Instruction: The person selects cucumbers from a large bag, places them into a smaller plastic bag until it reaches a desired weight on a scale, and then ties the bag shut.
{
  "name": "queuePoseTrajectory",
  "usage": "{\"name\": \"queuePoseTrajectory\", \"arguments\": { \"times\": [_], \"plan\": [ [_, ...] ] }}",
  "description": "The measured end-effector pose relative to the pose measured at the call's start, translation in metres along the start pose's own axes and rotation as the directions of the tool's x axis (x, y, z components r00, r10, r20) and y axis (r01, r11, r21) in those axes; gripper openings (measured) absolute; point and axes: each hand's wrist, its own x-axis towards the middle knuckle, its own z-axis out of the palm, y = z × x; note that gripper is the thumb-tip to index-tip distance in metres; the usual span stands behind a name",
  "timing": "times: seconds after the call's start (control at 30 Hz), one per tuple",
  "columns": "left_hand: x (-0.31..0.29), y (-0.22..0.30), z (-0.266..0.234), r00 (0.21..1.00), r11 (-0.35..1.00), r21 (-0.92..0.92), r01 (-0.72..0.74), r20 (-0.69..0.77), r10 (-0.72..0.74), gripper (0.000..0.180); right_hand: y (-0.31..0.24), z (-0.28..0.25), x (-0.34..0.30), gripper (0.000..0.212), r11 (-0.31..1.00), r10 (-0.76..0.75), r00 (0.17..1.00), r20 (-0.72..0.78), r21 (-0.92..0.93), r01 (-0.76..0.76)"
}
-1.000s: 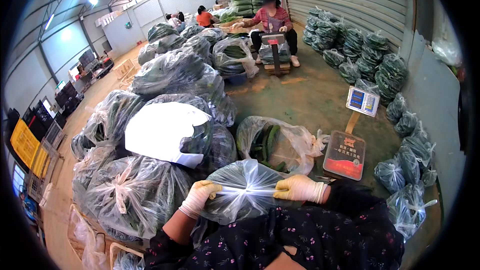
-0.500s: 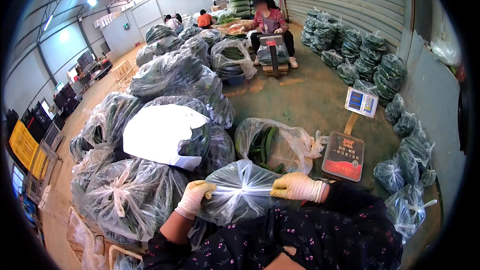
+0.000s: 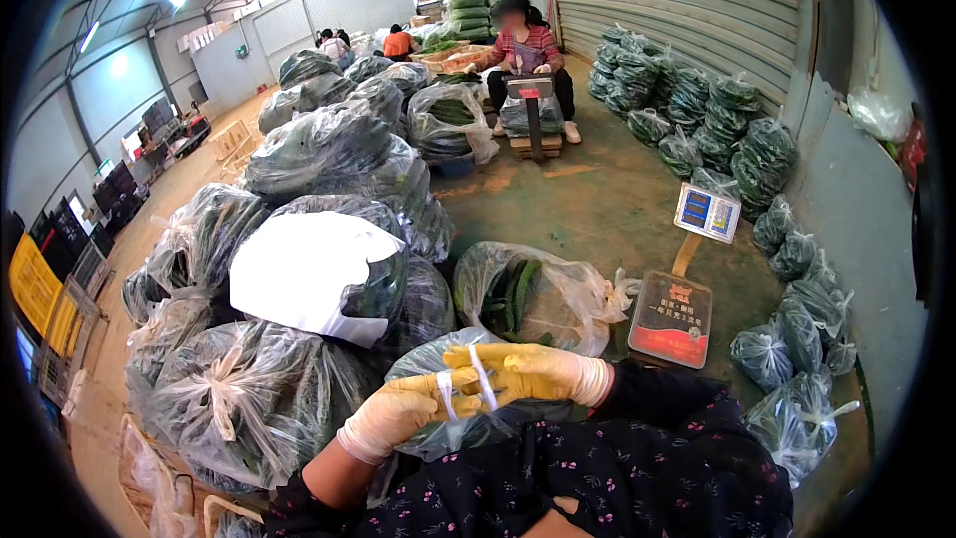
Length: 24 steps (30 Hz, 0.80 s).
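In front of my body sits a clear plastic bag [image 3: 416,364] with dark green contents, its top gathered between my hands. My left hand [image 3: 398,416], in a pale yellow glove, is closed on one twisted white end of the bag. The gloved right hand [image 3: 528,374] crosses close above it, fingers curled around the other end, which loops over them. The exact finger grip is partly hidden where the hands overlap. Just beyond lies an open plastic bag [image 3: 588,304] holding long green cucumbers [image 3: 518,294].
To the right stands a platform scale [image 3: 669,319] with a display [image 3: 708,213]. Big filled bags [image 3: 319,154] are heaped at left, one under a white sheet [image 3: 299,269]. Smaller tied bags [image 3: 762,154] line the right wall. A person [image 3: 528,50] sits behind another scale [image 3: 531,90].
My hands have come together from wide apart, where they held the bag's ends stretched sideways. Now the ends cross and loop between the fingers. The view has shifted slightly.
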Motion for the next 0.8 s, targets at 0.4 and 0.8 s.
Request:
{"name": "queuePoseTrajectory", "arguments": {
  "times": [0.4, 0.8],
  "plan": [
    [0.000, 0.041, -0.019, 0.986, 0.729, 0.684, 0.038, -0.146, 0.085, 0.015, 0.007, -0.003, 0.013, 0.037, 0.720, 0.137, 0.981, -0.136, -0.667, -0.192],
    [0.052, 0.036, -0.067, 0.866, 0.445, 0.893, 0.075, -0.280, 0.415, 0.019, 0.027, -0.015, 0.015, 0.029, 0.919, 0.387, 0.913, -0.128, -0.031, -0.394]
  ]
}}
